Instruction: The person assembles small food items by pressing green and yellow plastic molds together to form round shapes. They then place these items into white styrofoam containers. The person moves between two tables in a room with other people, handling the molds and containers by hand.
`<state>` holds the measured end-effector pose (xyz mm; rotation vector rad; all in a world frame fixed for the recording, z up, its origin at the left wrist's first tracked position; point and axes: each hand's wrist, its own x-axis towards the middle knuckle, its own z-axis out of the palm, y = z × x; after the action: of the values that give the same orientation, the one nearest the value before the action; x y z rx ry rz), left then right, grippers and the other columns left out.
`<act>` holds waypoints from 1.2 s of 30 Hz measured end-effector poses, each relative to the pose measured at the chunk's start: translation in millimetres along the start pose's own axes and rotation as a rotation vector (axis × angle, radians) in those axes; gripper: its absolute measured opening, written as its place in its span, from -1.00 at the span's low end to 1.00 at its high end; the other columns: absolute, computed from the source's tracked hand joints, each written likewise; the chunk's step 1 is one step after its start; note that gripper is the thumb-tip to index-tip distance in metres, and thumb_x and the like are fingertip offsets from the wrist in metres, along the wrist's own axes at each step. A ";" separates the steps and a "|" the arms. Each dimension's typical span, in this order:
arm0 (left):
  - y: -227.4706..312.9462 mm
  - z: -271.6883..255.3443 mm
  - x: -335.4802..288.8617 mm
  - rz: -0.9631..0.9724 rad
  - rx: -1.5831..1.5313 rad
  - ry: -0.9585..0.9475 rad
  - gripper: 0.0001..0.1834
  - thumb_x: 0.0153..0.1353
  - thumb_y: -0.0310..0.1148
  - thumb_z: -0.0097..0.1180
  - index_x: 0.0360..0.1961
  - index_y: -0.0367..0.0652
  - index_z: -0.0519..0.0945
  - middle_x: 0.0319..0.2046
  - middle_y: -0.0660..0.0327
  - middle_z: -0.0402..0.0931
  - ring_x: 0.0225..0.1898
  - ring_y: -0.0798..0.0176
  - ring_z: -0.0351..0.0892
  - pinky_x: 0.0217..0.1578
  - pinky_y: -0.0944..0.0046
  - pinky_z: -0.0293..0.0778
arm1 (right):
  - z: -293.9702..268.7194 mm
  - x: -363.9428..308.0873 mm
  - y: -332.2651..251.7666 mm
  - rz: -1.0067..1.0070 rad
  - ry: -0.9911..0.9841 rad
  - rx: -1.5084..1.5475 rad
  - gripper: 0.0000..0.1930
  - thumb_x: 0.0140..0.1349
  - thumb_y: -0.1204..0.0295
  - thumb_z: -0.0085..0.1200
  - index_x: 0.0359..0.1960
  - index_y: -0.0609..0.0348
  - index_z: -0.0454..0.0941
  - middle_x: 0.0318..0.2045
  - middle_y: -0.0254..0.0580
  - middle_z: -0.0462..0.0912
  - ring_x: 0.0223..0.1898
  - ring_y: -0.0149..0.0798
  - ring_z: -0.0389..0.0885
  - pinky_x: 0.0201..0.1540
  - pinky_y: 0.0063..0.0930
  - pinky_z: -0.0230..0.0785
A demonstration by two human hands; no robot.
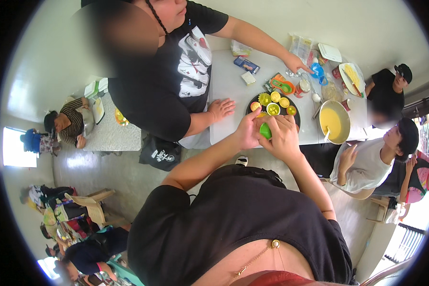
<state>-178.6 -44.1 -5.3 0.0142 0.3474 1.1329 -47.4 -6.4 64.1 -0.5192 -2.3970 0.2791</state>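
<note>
White and smooth, the tabletop (226, 86) is the largest surface at work, with a round black tray (293, 99) near its front edge. Close by the tray's near side, the person's left hand (247, 131) and right hand (283, 138) are both closed around a small bright-green cup (265, 130), the left from the side, the right with fingers bent over the top; what the cup holds is hidden under them. To handle it well, I would judge, a light grip at the rim suits better than a squeeze, since the wall looks thin and could buckle. The left hand is best used as the steady support, the right for the fine work, with the cup kept level and above the tray so that drips land there.

The deep bowl (346, 122) at the right holds smooth yellow liquid (332, 123), a pale handle leaning at its near rim. Beyond it, a white plate (360, 75) carries yellow food and a brown-handled utensil. A labelled tin can (302, 86) stands behind the tray. Smallest are the tray's cups: a yellow one (273, 109) contains chunky yellow-green pieces, and a scalloped yellow-green one (264, 98) sits behind it.
</note>
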 end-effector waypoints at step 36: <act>-13.3 -0.6 8.7 -0.028 -0.107 -0.291 -0.23 0.25 0.20 -0.37 0.23 -0.24 0.23 0.28 0.07 0.13 0.28 0.09 0.13 0.27 0.09 0.01 | -43.6 7.2 -44.7 -0.021 0.127 -0.070 -0.67 -0.15 0.23 0.19 -0.36 0.12 0.47 -0.55 -0.26 0.50 -0.51 -0.19 0.46 -0.31 -0.32 0.20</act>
<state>-163.8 -42.2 -10.6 0.0791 0.0280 1.1024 -37.3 -40.7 115.9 -0.5277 -2.2938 0.1493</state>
